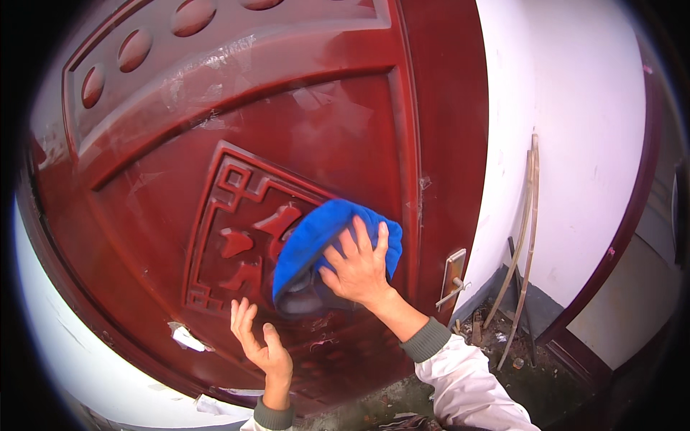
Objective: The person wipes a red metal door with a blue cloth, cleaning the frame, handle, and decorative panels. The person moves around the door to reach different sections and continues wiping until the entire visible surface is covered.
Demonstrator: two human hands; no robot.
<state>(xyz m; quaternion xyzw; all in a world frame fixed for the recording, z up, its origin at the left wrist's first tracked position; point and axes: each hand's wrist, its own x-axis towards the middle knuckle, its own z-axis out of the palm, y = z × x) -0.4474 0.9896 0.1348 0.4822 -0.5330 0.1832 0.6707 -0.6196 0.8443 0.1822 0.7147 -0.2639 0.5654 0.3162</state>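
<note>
A red embossed door fills most of the view, with a raised diamond-shaped emblem on its panel. My right hand lies spread over a blue cloth, pressing it against the right part of the emblem. The cloth's lower edge hangs loose and covers some of the raised design. To the lower left, my left hand is raised with fingers apart and holds nothing. Near it, a torn white scrap clings to the door. Patches of film or adhesive residue mark the upper door surface.
A metal lever handle juts from the door's right side. Bamboo poles lean against the white wall at right, with debris on the ground by their feet. A dark red frame stands farther right.
</note>
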